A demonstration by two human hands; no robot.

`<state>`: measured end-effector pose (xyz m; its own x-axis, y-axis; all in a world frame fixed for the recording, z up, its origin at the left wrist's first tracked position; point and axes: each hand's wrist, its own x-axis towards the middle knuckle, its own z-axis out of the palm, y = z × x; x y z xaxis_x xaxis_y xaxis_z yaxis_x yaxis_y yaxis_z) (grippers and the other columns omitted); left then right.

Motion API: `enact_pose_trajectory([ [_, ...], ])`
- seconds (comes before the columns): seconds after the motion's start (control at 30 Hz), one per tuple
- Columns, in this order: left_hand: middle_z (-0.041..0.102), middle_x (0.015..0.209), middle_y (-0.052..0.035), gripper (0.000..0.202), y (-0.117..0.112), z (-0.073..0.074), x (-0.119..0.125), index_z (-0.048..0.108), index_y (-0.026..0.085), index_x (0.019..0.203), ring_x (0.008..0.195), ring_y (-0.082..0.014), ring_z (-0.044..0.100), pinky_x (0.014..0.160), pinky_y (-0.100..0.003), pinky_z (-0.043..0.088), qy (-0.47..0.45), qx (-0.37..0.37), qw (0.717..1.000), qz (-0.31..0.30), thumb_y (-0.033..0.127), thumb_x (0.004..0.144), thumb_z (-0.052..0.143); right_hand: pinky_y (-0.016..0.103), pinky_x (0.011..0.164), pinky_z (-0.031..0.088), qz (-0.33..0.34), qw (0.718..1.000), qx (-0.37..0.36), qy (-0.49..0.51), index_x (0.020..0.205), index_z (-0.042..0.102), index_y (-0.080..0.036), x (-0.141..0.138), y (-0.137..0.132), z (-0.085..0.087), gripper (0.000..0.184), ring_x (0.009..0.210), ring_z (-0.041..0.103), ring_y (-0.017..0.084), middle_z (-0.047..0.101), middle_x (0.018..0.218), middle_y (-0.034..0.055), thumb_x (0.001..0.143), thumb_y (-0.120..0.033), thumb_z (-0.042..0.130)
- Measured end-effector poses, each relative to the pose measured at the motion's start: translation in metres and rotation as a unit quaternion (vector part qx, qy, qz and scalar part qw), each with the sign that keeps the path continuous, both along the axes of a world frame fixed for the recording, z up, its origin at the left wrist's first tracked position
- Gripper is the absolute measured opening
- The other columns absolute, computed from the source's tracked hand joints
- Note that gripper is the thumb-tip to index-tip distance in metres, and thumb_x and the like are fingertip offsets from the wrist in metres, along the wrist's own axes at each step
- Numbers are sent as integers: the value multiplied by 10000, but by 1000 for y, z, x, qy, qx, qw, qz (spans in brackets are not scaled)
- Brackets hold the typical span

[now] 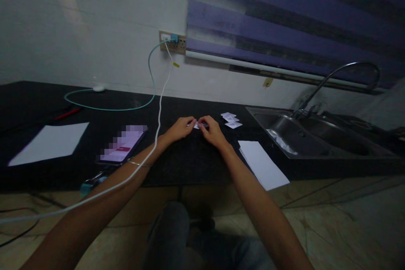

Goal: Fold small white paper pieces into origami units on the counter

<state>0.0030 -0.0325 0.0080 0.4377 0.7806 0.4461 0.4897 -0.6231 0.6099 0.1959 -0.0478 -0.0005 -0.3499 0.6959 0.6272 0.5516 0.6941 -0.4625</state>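
Note:
Both my hands meet over the black counter (190, 160) and pinch one small white piece of paper (197, 125) between them. My left hand (181, 128) grips its left end with curled fingers. My right hand (212, 130) holds the right end, fingers bent over it. A few small folded paper pieces (231, 120) lie just right of my right hand. A stack of white paper sheets (262, 163) rests near the counter's front edge on the right.
A phone (122, 145) with a lit screen lies left of my left arm. A white sheet (50, 141), a red pen (67, 113) and a green cable (107, 107) are at the left. A white cable (160, 114) runs from the wall socket (172, 42). A steel sink (313, 137) with tap sits right.

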Motion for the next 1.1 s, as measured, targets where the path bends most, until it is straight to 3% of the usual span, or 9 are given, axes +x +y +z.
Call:
enact_pose_trajectory([
  [0.17,649,719,-34,349,-1,0,1,643,175,800,665,-178,565,652,-282,428,-1,-11,1000,1,416,945,436,347,876,455,-3,999,2,-42,921,638,-185,-1,-1,-2,57,936,571,212,609,969,70,901,-180,585],
  [0.33,662,746,-39,366,-3,0,2,662,182,827,712,-189,578,685,-285,449,-16,-27,999,-29,468,947,468,376,910,453,-19,997,-5,-75,971,685,-177,2,-3,-2,99,991,561,229,607,1009,87,913,-192,606],
  [0.6,638,728,-41,456,5,-4,-2,653,173,821,655,-173,576,625,-276,440,-22,-99,994,-28,510,986,393,425,908,459,-151,984,13,-95,969,732,-177,27,5,4,169,992,540,261,585,989,112,903,-142,580],
  [0.87,679,710,-43,359,8,-4,-3,717,170,829,656,-176,599,636,-270,442,0,-82,995,-48,426,937,488,398,825,467,-194,947,7,-255,961,764,-175,93,0,35,199,1003,543,288,657,1064,145,892,-122,585],
  [1.0,666,661,-41,341,8,-5,-2,721,174,792,603,-171,581,590,-264,424,-13,-88,995,-55,420,919,521,369,857,466,-207,924,-13,-321,983,764,-167,129,-10,31,234,1042,554,277,685,1085,139,871,-76,580],
  [1.1,696,720,-49,367,7,-3,-3,719,173,798,638,-174,598,614,-263,434,-5,-80,995,-55,428,933,492,353,866,467,-230,907,-27,-351,1006,764,-171,141,-14,24,249,1052,557,270,693,1091,130,872,-80,574],
])
